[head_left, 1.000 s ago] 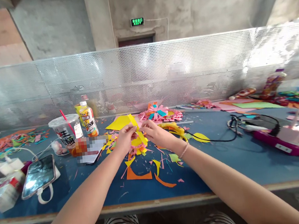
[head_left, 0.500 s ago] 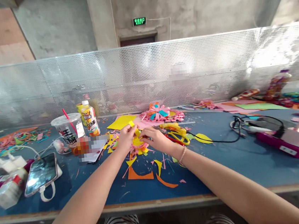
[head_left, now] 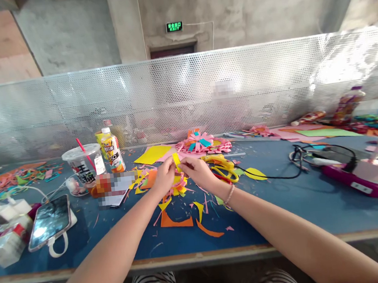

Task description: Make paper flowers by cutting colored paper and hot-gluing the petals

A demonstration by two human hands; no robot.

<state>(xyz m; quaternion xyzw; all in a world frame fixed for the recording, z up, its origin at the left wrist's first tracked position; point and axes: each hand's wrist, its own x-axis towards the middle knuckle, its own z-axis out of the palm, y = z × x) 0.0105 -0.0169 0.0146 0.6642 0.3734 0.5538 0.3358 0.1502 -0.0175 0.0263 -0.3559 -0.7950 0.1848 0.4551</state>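
Left hand: the left hand (head_left: 163,176) is closed in a pinch on a small yellow paper strip (head_left: 176,161), over the middle of the bench (head_left: 301,210).
Right hand: the right hand (head_left: 197,172) meets it from the other side — its fingertips pinch the same strip, which stands nearly upright between the two hands.
Under the hands: a paper flower (head_left: 177,187) of pink and yellow petals lies on the bench just below the strip; whether the strip touches it cannot be told.
Near edge: orange paper scraps (head_left: 177,220) and yellow offcuts lie between the flower and the bench's near edge.
Right of the hands: yellow-handled scissors (head_left: 221,165) lie just beside the right hand.
Far edge: a yellow paper sheet (head_left: 152,155) and a finished paper flower (head_left: 202,143) lie toward the far edge, in front of the perforated metal screen (head_left: 184,94).
Left side: a plastic cup with a red straw (head_left: 84,164) and a juice bottle (head_left: 111,150) stand together — a phone (head_left: 49,221) lies nearer the left near corner.
Right side: a purple glue gun (head_left: 358,177) lies well apart from the hands, its black cable (head_left: 274,176) running toward the scissors.
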